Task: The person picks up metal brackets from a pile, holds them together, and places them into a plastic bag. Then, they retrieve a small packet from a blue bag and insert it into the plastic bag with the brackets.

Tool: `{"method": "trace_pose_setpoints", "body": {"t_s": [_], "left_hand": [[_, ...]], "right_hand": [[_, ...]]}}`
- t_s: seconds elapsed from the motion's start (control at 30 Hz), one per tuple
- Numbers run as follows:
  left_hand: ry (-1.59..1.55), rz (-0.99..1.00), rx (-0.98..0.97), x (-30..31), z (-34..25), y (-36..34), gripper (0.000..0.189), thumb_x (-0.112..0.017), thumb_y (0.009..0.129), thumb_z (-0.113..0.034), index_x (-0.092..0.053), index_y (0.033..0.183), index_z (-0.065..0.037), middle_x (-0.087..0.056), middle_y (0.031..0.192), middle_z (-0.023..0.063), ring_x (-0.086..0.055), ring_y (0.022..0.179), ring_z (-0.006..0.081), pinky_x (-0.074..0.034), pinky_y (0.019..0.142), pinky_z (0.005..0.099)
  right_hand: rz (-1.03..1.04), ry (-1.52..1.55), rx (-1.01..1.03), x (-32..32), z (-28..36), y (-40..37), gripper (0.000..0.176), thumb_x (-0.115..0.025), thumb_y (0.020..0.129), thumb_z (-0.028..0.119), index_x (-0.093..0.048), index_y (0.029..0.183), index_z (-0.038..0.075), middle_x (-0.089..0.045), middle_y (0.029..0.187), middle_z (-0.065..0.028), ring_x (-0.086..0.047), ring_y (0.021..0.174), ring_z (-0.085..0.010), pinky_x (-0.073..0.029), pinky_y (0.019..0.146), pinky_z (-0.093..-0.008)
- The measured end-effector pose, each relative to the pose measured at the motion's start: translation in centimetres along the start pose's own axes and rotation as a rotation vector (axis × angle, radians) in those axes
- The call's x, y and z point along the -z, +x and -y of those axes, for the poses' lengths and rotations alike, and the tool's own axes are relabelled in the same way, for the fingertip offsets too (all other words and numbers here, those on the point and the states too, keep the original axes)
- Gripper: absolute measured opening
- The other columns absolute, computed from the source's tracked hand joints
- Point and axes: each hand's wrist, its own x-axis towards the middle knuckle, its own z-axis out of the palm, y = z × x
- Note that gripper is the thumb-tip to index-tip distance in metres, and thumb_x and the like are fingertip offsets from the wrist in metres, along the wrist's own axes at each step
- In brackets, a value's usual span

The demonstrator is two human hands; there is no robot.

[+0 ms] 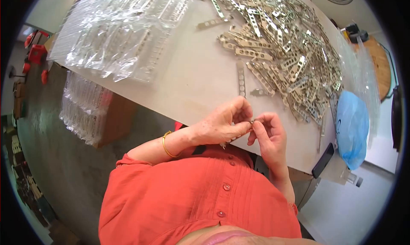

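Note:
At the near table edge my left hand (220, 123) and my right hand (271, 138) meet, thumbs and fingertips pinched together. A narrow metal strip (230, 140) shows partly under the left hand, and a small bit of metal appears between the fingertips. Most of the piece is hidden by the fingers, so its full shape cannot be made out. Just beyond the hands, a flat metal strip with a row of round holes (241, 79) lies on the table, beside a shorter pointed metal piece (259, 92).
A large heap of perforated metal strips (277, 44) covers the table's right side. Stacked clear plastic trays (124, 35) stand at the back left, with more trays (83, 108) on a box below. A blue plastic bag (352, 127) and a phone (323, 160) lie at the right edge.

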Motion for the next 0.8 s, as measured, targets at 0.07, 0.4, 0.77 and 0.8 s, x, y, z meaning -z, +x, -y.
{"method": "trace_pose_setpoints", "body": {"t_s": [0.07, 0.4, 0.77, 0.8], "left_hand": [[0.016, 0.01, 0.004, -0.2, -0.2, -0.1, 0.016, -0.06, 0.097, -0.006, -0.051, 0.109, -0.001, -0.061, 0.09, 0.0041, -0.061, 0.083, 0.0093, -0.052, 0.073, 0.0267], [0.251, 0.168, 0.07, -0.7, -1.1, -0.1, 0.022, -0.055, 0.099, -0.008, -0.053, 0.118, 0.002, -0.063, 0.096, 0.0065, -0.06, 0.082, 0.011, -0.052, 0.073, 0.0289], [0.171, 0.144, 0.119, -1.6, -0.5, -0.3, 0.023, -0.042, 0.103, -0.01, -0.05, 0.124, -0.003, -0.056, 0.089, 0.0018, -0.053, 0.079, 0.0088, -0.047, 0.069, 0.0261], [0.204, 0.083, 0.114, -1.7, -0.5, -0.3, 0.023, -0.043, 0.103, -0.01, -0.051, 0.123, -0.003, -0.055, 0.088, 0.001, -0.052, 0.078, 0.0085, -0.046, 0.068, 0.0261]], "right_hand": [[-0.029, 0.014, 0.022, 0.1, 0.1, 0.1, 0.008, -0.056, 0.102, 0.007, -0.053, 0.108, 0.002, -0.061, 0.089, -0.0034, -0.059, 0.068, -0.0082, -0.051, 0.06, -0.0231], [-0.097, 0.054, 0.061, 1.2, 0.6, 0.6, 0.009, -0.055, 0.102, 0.007, -0.051, 0.108, 0.002, -0.062, 0.094, -0.0074, -0.06, 0.069, -0.0089, -0.054, 0.06, -0.0251], [-0.159, -0.461, 0.269, 1.0, -0.4, 0.2, 0.032, -0.059, 0.099, 0.005, -0.054, 0.13, 0.003, -0.064, 0.099, -0.0107, -0.066, 0.079, -0.0174, -0.055, 0.068, -0.0295], [-0.178, -0.503, 0.306, 0.9, -0.3, 0.2, 0.033, -0.06, 0.098, 0.005, -0.055, 0.13, 0.003, -0.065, 0.1, -0.0135, -0.068, 0.083, -0.0219, -0.056, 0.07, -0.0323]]}}
